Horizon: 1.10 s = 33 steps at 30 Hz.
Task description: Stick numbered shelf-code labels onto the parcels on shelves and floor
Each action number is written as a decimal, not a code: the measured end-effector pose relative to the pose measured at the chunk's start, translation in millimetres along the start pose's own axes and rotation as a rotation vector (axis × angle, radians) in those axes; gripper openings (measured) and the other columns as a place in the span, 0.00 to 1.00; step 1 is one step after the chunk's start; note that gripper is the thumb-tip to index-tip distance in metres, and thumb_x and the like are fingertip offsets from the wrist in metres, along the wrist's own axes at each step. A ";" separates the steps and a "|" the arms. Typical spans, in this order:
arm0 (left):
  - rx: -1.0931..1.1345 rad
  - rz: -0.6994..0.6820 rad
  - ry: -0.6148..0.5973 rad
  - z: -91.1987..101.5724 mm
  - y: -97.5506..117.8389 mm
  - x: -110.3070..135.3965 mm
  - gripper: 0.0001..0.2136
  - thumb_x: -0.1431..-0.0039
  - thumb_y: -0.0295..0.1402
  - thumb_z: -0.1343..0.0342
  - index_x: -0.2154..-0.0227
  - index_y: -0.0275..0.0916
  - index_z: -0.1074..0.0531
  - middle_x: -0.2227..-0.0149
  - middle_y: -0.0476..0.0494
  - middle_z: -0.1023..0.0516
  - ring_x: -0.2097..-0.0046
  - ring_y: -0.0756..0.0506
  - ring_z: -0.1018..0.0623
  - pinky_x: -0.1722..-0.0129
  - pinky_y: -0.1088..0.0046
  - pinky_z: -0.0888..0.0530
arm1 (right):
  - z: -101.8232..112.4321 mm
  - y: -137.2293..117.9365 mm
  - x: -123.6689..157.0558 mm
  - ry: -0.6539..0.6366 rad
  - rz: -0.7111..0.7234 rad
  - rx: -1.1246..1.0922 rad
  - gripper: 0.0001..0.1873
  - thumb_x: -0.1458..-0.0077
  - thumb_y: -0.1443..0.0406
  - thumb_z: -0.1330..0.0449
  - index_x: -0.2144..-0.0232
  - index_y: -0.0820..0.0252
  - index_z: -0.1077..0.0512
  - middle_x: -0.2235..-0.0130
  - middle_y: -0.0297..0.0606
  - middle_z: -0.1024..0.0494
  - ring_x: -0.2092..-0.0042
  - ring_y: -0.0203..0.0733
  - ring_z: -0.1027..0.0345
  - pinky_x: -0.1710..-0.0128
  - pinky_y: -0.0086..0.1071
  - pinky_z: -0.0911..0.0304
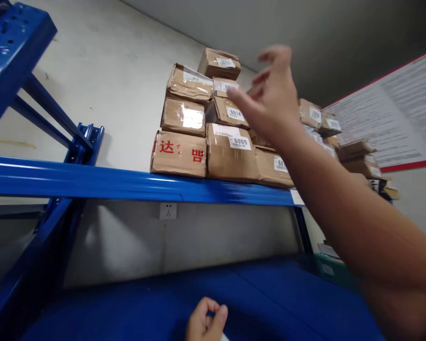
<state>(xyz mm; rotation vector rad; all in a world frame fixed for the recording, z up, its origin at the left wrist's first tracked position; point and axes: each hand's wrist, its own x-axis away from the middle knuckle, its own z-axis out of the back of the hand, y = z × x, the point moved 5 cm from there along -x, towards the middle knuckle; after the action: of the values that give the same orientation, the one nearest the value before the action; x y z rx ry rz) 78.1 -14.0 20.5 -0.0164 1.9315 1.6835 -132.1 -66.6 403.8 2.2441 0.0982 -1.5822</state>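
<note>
Up on the head view, the only view there is, the right hand [275,97] hangs high before the stacked cartons, slightly blurred, fingers loosely bent, thumb spread well away from them. No carton sits in that grip! The thumb overlaps the pile's right side, but whether skin meets cardboard I can't tell. Down low, the left hand [204,322] hovers over the dark blue surface [156,303], thumb and forefinger curled close together; a scrap of white shows beside it, and whether it's pinched there I can't tell.

And the cartons? They're piled above the blue beam [99,177]: the top box [219,65] perched alone, the 6014 box [230,116] lower down, the 6009 box [231,158] beneath that, the red-printed box [179,161] just beside it. Creased, dented cardboard, so I'd judge the walls fairly stiff but with some give at the corners; shiny tape and labels could feel slippery under the fingers. Weight? Anyone's guess with the contents hidden, but the top one looks small enough for one hand. Best hold, I'd say: thumb on one side wall, fingers on the opposite one, off the glossy label. Lower boxes carry others, so tugging those risks a topple.
</note>
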 end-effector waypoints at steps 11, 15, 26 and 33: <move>0.153 -0.365 0.024 -23.7 139.0 59.2 0.18 0.48 0.49 0.44 0.77 0.39 0.38 0.82 0.58 0.44 0.81 0.55 0.43 0.81 0.81 0.43 | 64.8 -45.1 306.0 -0.800 -0.952 -1.036 0.15 0.54 0.59 0.34 0.67 0.58 0.35 0.72 0.31 0.25 0.72 0.35 0.32 0.73 0.26 0.37; -0.032 -0.348 -0.177 -25.0 137.6 69.7 0.20 0.46 0.50 0.47 0.58 0.40 0.33 0.74 0.53 0.34 0.77 0.53 0.35 0.77 0.79 0.36 | 63.4 -36.7 306.8 -0.554 -1.127 -1.073 0.16 0.57 0.58 0.32 0.75 0.61 0.32 0.76 0.32 0.27 0.76 0.33 0.34 0.76 0.25 0.39; -0.732 -0.529 0.086 -6.6 138.4 102.4 0.15 0.49 0.41 0.40 0.62 0.40 0.34 0.63 0.51 0.30 0.77 0.54 0.40 0.73 0.75 0.37 | 35.8 -29.8 301.2 -0.286 -1.193 -1.037 0.19 0.53 0.53 0.36 0.79 0.61 0.37 0.80 0.28 0.35 0.79 0.29 0.44 0.80 0.24 0.46; -0.679 -0.528 -0.011 -1.1 146.4 101.3 0.09 0.46 0.36 0.43 0.77 0.37 0.29 0.60 0.46 0.35 0.66 0.50 0.30 0.73 0.76 0.34 | 41.3 -27.4 294.3 -0.345 -0.711 -0.953 0.22 0.60 0.63 0.30 0.61 0.55 0.31 0.56 0.39 0.30 0.57 0.41 0.34 0.60 0.32 0.35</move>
<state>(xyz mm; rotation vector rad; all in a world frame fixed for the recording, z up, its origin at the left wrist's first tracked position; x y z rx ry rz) -61.1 50.8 110.6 -0.7035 1.1170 1.8449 -70.6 -104.6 114.2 1.2051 1.3462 -1.6679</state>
